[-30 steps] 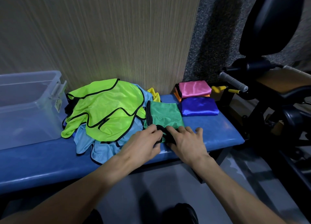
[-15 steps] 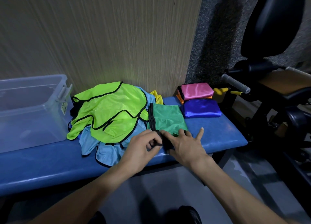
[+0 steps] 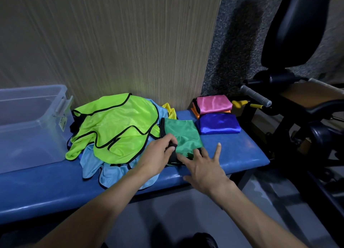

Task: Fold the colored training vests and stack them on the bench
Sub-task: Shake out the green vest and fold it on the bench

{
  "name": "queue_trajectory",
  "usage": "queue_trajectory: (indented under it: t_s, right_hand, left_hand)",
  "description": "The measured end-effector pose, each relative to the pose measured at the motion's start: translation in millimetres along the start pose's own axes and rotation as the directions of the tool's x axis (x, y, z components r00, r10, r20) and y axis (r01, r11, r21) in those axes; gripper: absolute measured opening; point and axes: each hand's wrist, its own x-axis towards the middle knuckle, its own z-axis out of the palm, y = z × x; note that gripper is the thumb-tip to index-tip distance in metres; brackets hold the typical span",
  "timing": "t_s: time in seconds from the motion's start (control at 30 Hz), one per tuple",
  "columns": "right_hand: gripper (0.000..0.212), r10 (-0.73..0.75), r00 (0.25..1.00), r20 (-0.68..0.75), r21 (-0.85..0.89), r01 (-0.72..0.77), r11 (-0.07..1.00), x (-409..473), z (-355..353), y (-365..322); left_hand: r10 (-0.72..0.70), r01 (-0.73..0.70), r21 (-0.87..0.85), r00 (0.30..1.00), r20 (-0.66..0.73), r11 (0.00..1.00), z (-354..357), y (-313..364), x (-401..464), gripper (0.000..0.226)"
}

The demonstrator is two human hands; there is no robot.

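A green vest (image 3: 183,134) with black trim lies partly folded on the blue bench (image 3: 240,149). My left hand (image 3: 158,154) pinches its black near edge. My right hand (image 3: 202,165) lies flat with spread fingers on the vest's near right corner and the bench. To the left sits a loose heap: a lime vest (image 3: 119,128) on top of light blue vests (image 3: 111,171), with a yellow vest (image 3: 170,110) peeking out behind. At the bench's far right a folded dark blue vest (image 3: 219,124) lies in front of a folded pink vest (image 3: 214,103) stacked on an orange one (image 3: 195,112).
A clear plastic bin (image 3: 28,121) stands on the bench's left end. A wood-grain wall panel (image 3: 111,42) backs the bench. Black gym equipment with a grey handle (image 3: 255,96) stands close on the right. The bench's front edge runs just beneath my wrists.
My left hand has lifted the green vest's black edge and drawn it forward over the vest. My right hand has spread its fingers and slid a little to the right.
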Motion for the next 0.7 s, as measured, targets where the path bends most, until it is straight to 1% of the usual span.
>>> queue_trajectory:
  t_s: [0.1, 0.2, 0.27, 0.37, 0.43, 0.5, 0.53, 0.57, 0.6, 0.63, 0.7]
  right_hand:
    - [0.076, -0.014, 1.000, -0.024, 0.080, 0.016, 0.997, 2, -3, 19]
    - [0.074, -0.063, 0.998, -0.025, 0.139, 0.066, 0.988, 5, -5, 42]
    - [0.073, -0.093, 0.995, -0.032, 0.179, 0.097, 0.979, 8, -4, 54]
    - [0.069, -0.126, 0.991, -0.055, 0.256, 0.136, 0.957, 16, 3, 67]
    - [0.064, -0.138, 0.986, -0.090, 0.311, 0.159, 0.937, 20, 9, 75]
    - [0.058, -0.139, 0.983, -0.116, 0.365, 0.172, 0.915, 24, 14, 82]
    - [0.055, -0.141, 0.982, -0.123, 0.381, 0.178, 0.907, 25, 16, 84]
    - [0.052, -0.145, 0.980, -0.133, 0.388, 0.186, 0.903, 26, 17, 85]
    - [0.050, -0.147, 0.978, -0.147, 0.390, 0.194, 0.900, 27, 18, 84]
    - [0.047, -0.144, 0.976, -0.165, 0.391, 0.199, 0.899, 28, 18, 83]
    - [0.045, -0.126, 0.973, -0.194, 0.389, 0.194, 0.900, 29, 19, 79]
  left_hand:
    - [-0.110, 0.110, 0.018, 0.994, 0.025, 0.994, 5, -6, 14, 0.018]
    - [-0.107, 0.105, 0.066, 0.994, 0.032, 0.992, 8, -10, 19, 0.023]
    - [-0.100, 0.099, 0.060, 0.995, 0.010, 0.993, 9, -14, 20, 0.020]
    - [-0.076, 0.074, 0.100, 0.997, 0.012, 0.992, 10, -19, 20, 0.006]
    - [-0.046, 0.039, 0.120, 0.997, 0.061, 0.992, 6, -22, 19, 0.020]
    - [-0.029, 0.002, 0.128, 0.977, 0.209, 0.992, -5, -24, 17, 0.039]
    - [-0.028, -0.021, 0.157, 0.952, 0.305, 0.987, -12, -25, 16, 0.051]
    - [-0.029, -0.056, 0.211, 0.925, 0.379, 0.976, -17, -28, 14, 0.062]
    - [-0.019, -0.103, 0.268, 0.909, 0.416, 0.958, -20, -30, 12, 0.067]
    - [0.007, -0.142, 0.298, 0.911, 0.413, 0.944, -22, -33, 11, 0.067]
    - [0.046, -0.148, 0.267, 0.934, 0.353, 0.952, -18, -37, 10, 0.056]
